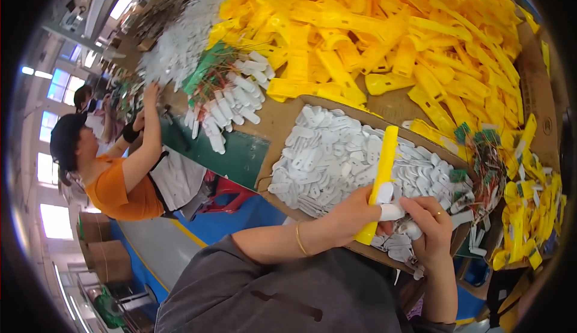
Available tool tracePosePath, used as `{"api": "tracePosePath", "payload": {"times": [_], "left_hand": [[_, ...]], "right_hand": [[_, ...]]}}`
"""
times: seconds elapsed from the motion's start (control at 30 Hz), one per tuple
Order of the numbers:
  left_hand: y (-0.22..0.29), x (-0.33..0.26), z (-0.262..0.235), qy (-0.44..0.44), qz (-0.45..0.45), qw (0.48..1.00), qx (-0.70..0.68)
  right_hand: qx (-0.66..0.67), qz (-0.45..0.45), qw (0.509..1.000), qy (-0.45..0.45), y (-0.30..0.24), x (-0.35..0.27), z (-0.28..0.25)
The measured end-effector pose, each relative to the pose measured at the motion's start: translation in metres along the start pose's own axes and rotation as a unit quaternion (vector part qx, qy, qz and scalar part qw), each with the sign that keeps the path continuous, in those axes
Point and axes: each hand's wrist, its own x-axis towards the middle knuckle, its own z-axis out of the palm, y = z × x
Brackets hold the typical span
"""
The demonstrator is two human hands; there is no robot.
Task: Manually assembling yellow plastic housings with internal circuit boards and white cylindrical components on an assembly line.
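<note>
My left hand is closed round a long yellow plastic strip, held upright and slightly tilted above a cardboard box. A small white oval piece sits against the strip's face. Close beside it, my right hand has its fingers bent in toward the strip, thumb and forefinger nearly together. Between the two hands is a white rounded shape; whether it is a fingertip cover or a loose part, I cannot tell. Beneath, the box holds a heap of white plastic pieces.
Yellow plastic parts lie in a big heap behind the box, with more yellow parts at right. Wired green circuit boards rest on the box's right corner. White pieces with wires lie left; a person in orange works there.
</note>
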Motion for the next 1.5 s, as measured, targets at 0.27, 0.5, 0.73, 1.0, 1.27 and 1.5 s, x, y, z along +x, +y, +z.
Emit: {"api": "tracePosePath", "payload": {"times": [0.27,0.5,0.73,1.0,1.27,1.5], "left_hand": [[0.004,-0.012,-0.011,0.065,0.204,0.973,0.081],[0.013,-0.011,-0.006,0.042,0.142,0.988,0.044],[0.003,-0.006,0.003,0.102,0.136,0.985,-0.032],[0.004,0.003,-0.004,0.101,0.185,0.977,-0.02],[0.01,0.004,-0.009,-0.065,0.168,0.975,-0.128],[-0.002,0.016,-0.012,-0.08,0.102,0.981,-0.145]], "right_hand": [[0.135,0.082,0.984,0.077,0.007,0.012,0.026],[0.143,0.041,0.984,0.097,0.01,0.013,0.028],[-0.014,0.081,0.988,0.134,0.016,0.009,0.03],[0.05,0.074,0.994,0.059,-0.002,0.011,0.014],[0.209,0.04,0.976,0.034,0.004,0.004,0.001],[0.133,0.075,0.985,0.084,-0.001,0.012,0.016]]}}
